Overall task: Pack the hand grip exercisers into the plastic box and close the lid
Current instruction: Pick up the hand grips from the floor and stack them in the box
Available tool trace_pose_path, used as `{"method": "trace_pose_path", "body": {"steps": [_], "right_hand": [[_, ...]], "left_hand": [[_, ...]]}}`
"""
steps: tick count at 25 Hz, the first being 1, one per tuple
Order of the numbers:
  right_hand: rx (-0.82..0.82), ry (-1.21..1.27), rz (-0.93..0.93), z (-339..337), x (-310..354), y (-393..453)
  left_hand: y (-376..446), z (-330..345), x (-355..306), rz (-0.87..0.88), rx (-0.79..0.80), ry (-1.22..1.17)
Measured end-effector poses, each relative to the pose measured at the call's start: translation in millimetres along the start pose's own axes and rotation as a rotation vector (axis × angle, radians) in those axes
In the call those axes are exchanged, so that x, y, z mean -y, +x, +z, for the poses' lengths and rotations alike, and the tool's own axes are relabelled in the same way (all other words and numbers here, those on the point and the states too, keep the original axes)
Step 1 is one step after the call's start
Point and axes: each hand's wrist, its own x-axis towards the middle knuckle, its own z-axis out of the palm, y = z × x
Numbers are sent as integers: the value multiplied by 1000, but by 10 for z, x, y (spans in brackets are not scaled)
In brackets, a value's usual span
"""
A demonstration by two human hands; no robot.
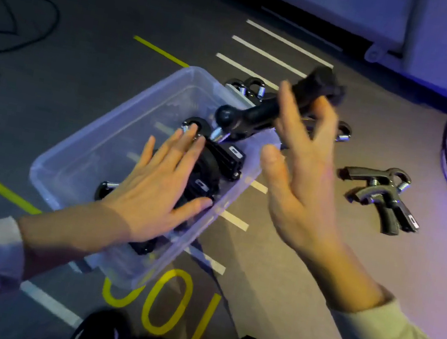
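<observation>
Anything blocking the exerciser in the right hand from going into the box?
Partly. The left hand lies flat on the packed exercisers in the plastic box, under the held exerciser. No lid covers the box, and its left half looks free.

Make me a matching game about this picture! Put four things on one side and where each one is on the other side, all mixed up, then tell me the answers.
Things:
1. left hand
2. right hand
3. pair of grippers
4. plastic box

Places:
A. on the floor, right of the box, touched by nobody
B. on the grey floor, lid off
C. flat on the black grippers inside the box
D. raised over the box's right edge, at a black gripper in the air

Pairs: 1-C, 2-D, 3-A, 4-B
</observation>
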Motion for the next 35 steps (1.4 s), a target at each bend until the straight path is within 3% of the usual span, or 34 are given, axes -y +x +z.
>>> {"method": "trace_pose_path", "body": {"steps": [4, 8, 16, 19, 23, 27, 30, 35], "right_hand": [[303, 165, 48, 575, 244, 13], [366, 242, 29, 855, 232, 28], [554, -51, -9, 749, -117, 112], [763, -249, -26, 746, -150, 117], [1011, -549, 6, 926, -95, 97], [1235, -680, 171, 1073, -101, 187], [1418, -690, 267, 1159, -115, 261], [1417, -567, 351, 1149, -103, 373]], "left_hand": [[-148, -119, 375, -100, -143, -105], [-88, -170, 719, -109, -202, -230], [94, -28, 944, 74, -222, 11], [122, 36, 1009, -24, -153, 39], [190, 161, 1030, -49, -79, -195], [171, 277, 991, -29, 205, -239], [139, 296, 1022, -12, 343, -105], [84, 311, 1004, -52, 532, 119]]}}
